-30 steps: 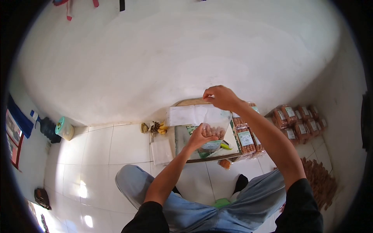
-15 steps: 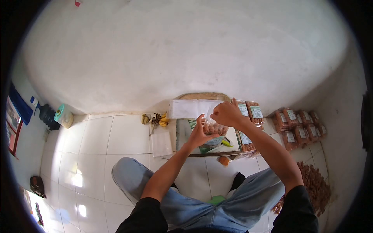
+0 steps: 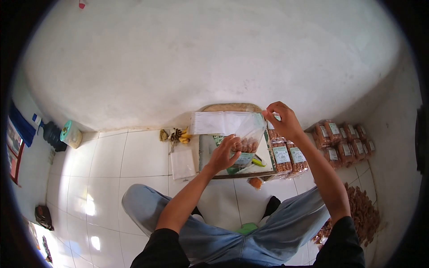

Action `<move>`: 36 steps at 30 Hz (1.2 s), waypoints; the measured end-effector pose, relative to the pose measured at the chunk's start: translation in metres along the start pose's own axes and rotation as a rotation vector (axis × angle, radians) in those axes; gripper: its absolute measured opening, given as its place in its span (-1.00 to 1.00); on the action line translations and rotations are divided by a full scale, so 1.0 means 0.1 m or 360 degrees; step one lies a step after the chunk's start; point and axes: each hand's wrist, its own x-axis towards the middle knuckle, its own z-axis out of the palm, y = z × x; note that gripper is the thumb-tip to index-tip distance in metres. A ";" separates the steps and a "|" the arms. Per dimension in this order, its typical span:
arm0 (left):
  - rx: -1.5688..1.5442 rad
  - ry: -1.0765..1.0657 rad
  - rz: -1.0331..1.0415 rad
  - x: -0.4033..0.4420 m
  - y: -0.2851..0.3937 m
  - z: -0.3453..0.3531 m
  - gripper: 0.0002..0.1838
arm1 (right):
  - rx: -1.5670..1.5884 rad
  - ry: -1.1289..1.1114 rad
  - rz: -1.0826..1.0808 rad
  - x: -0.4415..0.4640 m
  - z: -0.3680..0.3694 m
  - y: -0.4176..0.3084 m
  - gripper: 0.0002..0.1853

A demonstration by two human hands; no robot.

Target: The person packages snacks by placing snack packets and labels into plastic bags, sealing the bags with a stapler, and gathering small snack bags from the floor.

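A clear plastic bag with brown snack pieces in its lower part and a pale green label stands over the low table. My left hand is closed around its left side, fingers along the bag and thumb at the front. At the bag's upper right corner, my right hand pinches the film and stretches the top out to the right. Beside the bag's base lies a yellow-green tool, its kind unclear. White sheets lie behind the bag at the back of the table.
Labelled filled packs lie at the table's right end, and more packs are stacked by the right wall. Loose brown pieces are heaped on the floor. Left of the table are bananas and flat clear bags.
My right hand has moved up and to the right, drawing the bag's top corner out. My left hand stays on the bag, slightly shifted left, and more of the packs on the right shows.
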 end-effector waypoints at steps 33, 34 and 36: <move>-0.0225 -0.0703 -0.0311 0.33 0.00 -0.18 -0.61 | -0.0076 -0.0873 -0.0137 0.00 -0.06 0.14 -0.65; -0.0232 -0.0704 -0.0309 0.33 -0.01 -0.16 -0.61 | 0.0015 -0.0786 -0.0059 -0.01 -0.07 0.13 -0.53; -0.0160 -0.0583 -0.0188 0.31 -0.01 -0.15 -0.59 | 0.0045 -0.0727 -0.0037 -0.06 -0.09 0.22 -0.43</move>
